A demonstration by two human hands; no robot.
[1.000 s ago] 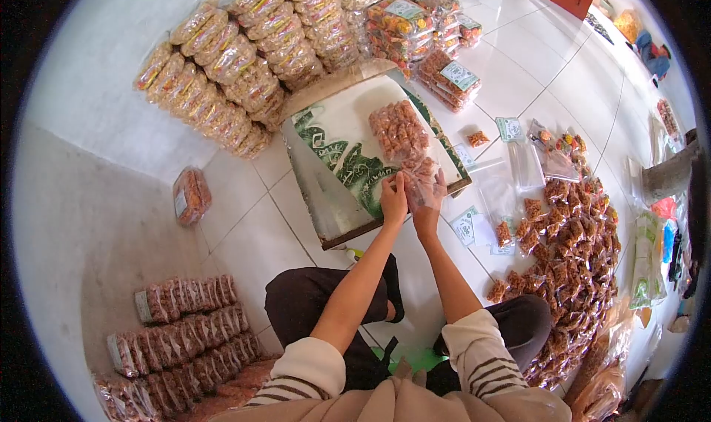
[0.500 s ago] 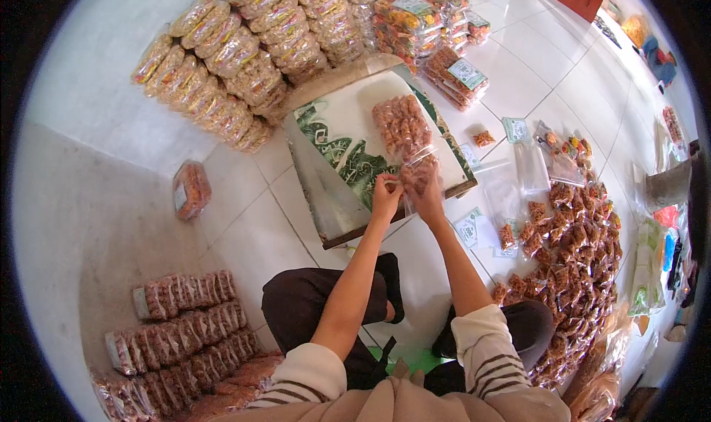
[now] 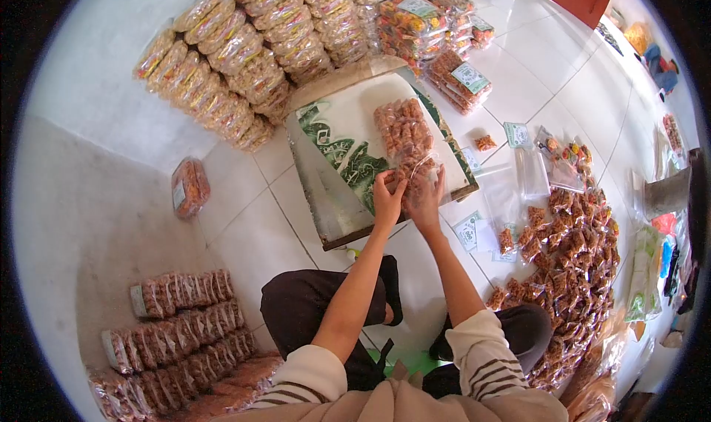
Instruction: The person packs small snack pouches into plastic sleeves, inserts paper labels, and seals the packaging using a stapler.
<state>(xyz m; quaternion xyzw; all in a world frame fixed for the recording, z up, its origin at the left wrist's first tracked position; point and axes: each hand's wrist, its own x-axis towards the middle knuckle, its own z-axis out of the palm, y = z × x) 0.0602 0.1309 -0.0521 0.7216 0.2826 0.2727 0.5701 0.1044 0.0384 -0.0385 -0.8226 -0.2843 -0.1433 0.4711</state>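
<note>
A clear bag filled with small brown snack packets (image 3: 404, 129) lies on the white and green board (image 3: 333, 126) in front of me. My left hand (image 3: 386, 198) pinches the near left edge of this bag, its fingers pressed together. On the bag's near right side, my right hand (image 3: 425, 200) curls around the lower end, partly seen through the plastic. Both hands are close together above the board's near right part.
Stacked noodle-like packs (image 3: 215, 67) stand behind the board. Loose small packets (image 3: 570, 266) are heaped at the right, beside clear bags (image 3: 531, 172) and printed labels (image 3: 467, 230). Filled packs (image 3: 178, 329) line the lower left; one pack (image 3: 190, 188) leans on the wall.
My hands have shifted slightly around the near end of the bag, the left turning and pinching its edge. The view has moved a little, and the filled bag stays on the board.
</note>
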